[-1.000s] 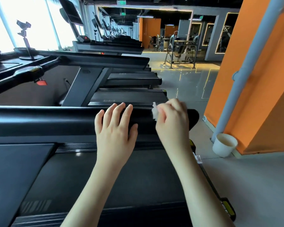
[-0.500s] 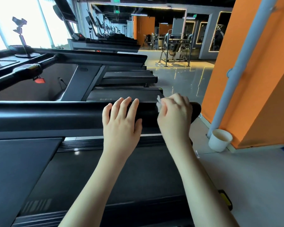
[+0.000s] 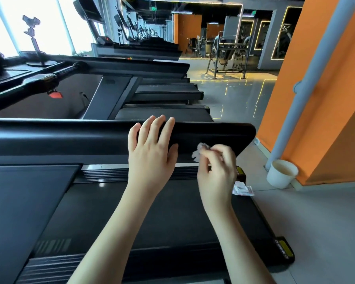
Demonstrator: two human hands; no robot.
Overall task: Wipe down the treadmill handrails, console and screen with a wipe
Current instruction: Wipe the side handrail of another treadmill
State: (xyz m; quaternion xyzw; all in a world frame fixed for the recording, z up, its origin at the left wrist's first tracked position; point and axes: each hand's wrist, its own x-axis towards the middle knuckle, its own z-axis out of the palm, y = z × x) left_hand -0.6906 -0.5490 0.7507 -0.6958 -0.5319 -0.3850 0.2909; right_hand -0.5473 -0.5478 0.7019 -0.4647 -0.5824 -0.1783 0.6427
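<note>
your right grip (image 3: 215, 171) is pinching the wipe (image 3: 200, 152) with curled fingers, and the wipe is poking out above them. it is sitting right by the near side of the black handrail (image 3: 70, 136), close to its round end, but you cannot tell from here if it is touching. your left grip (image 3: 152, 152) is lying flat on top of the handrail, fingers straight and apart, holding nothing. the wipe is looking small, soft and scrunched up, so it is probably feeling very light and floppy. it is likely bending any way you push it, and it may be slipping out if you are only pinching a corner. try bunching it under your fingertips so a fat part is facing the rail. the handrail is looking hard, smooth and shiny, so the wipe should be sliding along it easily.
</note>
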